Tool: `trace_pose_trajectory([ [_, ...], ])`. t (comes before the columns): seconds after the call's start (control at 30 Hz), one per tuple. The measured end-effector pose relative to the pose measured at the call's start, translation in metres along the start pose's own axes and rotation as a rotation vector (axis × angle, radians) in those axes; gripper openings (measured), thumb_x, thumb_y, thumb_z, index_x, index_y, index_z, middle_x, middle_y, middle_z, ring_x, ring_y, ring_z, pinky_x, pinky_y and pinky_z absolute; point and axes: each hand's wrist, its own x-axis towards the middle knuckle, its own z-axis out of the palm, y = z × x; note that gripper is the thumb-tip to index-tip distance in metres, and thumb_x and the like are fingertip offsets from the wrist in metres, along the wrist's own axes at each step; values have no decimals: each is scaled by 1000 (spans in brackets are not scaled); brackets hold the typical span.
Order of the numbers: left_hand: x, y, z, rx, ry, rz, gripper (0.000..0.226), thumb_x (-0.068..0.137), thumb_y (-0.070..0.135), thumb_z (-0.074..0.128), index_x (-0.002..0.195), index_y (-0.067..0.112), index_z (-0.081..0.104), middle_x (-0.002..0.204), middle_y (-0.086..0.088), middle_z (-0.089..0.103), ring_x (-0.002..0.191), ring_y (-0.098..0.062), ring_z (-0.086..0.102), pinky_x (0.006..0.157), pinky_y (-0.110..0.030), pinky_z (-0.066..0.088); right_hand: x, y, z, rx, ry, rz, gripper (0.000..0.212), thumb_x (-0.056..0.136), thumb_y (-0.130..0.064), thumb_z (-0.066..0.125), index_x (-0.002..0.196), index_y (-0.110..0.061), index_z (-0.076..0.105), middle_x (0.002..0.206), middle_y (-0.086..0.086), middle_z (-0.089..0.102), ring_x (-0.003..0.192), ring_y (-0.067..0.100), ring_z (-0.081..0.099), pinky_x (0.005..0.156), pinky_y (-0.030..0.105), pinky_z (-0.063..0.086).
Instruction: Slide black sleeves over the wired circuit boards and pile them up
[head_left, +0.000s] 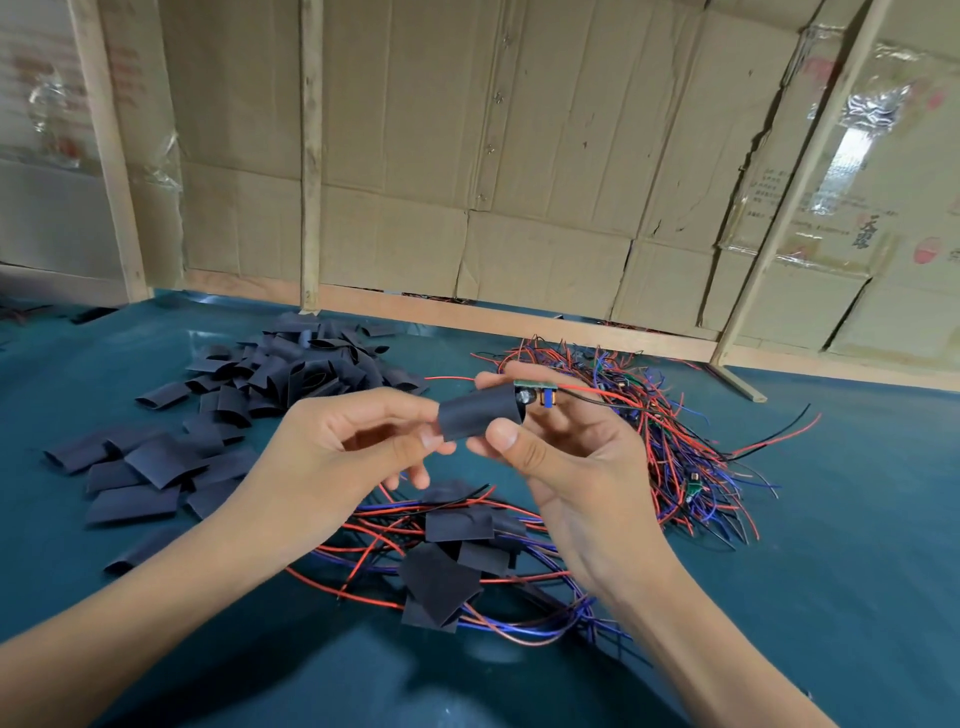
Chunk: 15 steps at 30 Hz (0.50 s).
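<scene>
Held above the dark teal work mat (831, 545), at centre of view: one short black flattened-tube sleeve (480, 415), its right mouth open, with a small green circuit board (535, 389) part-way inside. Board's right end exposed, showing a blue component and a silver can; red and black leads trailing off to the right. Left hand (337, 447) pinching the sleeve's left end between thumb and fingertips, remaining fingers curled loosely beneath. Right hand (566, 457) gripping the sleeve's right end and the board, thumb pressed on the near face, fingers wrapped behind.

Directly below the hands, resting on the mat: a loose pile of sleeved boards (452, 561), black sleeves lying flat over one another, red and blue wires looping outward around them.

To the right, well apart from that pile: a tangled heap of unsleeved wired boards (670, 441) in red, blue, black and green; individual boards mostly hidden among wires.

To the left and rear: a scattered stock of empty black sleeves (249, 395), heaped at the back, spread singly toward the front.

Behind the mat: a brown corrugated cardboard wall (519, 156) braced by pale wooden battens (310, 156).
</scene>
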Motion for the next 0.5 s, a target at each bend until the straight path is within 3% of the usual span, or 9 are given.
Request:
trace_pose_trajectory([
  [0.13, -3, -3, 3, 78, 80, 10, 15, 75, 29, 73, 87, 35, 79, 79, -2, 75, 72, -14, 67, 71, -23, 53, 0, 3, 1, 85, 48, 70, 38, 67, -9, 84, 103, -1, 74, 99, 26, 66, 86, 28, 70, 79, 32, 57],
  [0.23, -4, -2, 4, 115, 103, 52, 22, 74, 25, 75, 87, 43, 79, 86, 6, 75, 73, -9, 62, 71, -17, 49, 0, 5, 4, 182, 96, 113, 37, 64, -3, 86, 98, 1, 74, 99, 29, 58, 84, 27, 68, 74, 30, 58],
  [0.3, -4, -2, 3, 157, 100, 71, 25, 76, 25, 75, 90, 46, 78, 88, 7, 74, 72, -17, 57, 69, -21, 48, 0, 7, 5, 257, 86, 125, 31, 63, -1, 86, 92, -2, 74, 96, 22, 66, 85, 25, 71, 73, 29, 58],
  [0.37, -4, -1, 3, 141, 93, 66, 25, 77, 24, 75, 93, 44, 78, 90, 5, 73, 77, -25, 59, 71, -29, 49, 1, 6, 5, 306, 113, 146, 34, 61, -3, 84, 91, 1, 68, 96, 21, 62, 76, 25, 71, 74, 31, 58],
  [0.5, -3, 3, 6, 88, 88, 40, 24, 75, 21, 74, 90, 39, 80, 91, 6, 73, 76, -5, 65, 73, -15, 49, 1, 6, 5, 298, 136, 149, 25, 62, -4, 81, 84, 1, 70, 90, 16, 69, 77, 23, 71, 74, 30, 58],
])
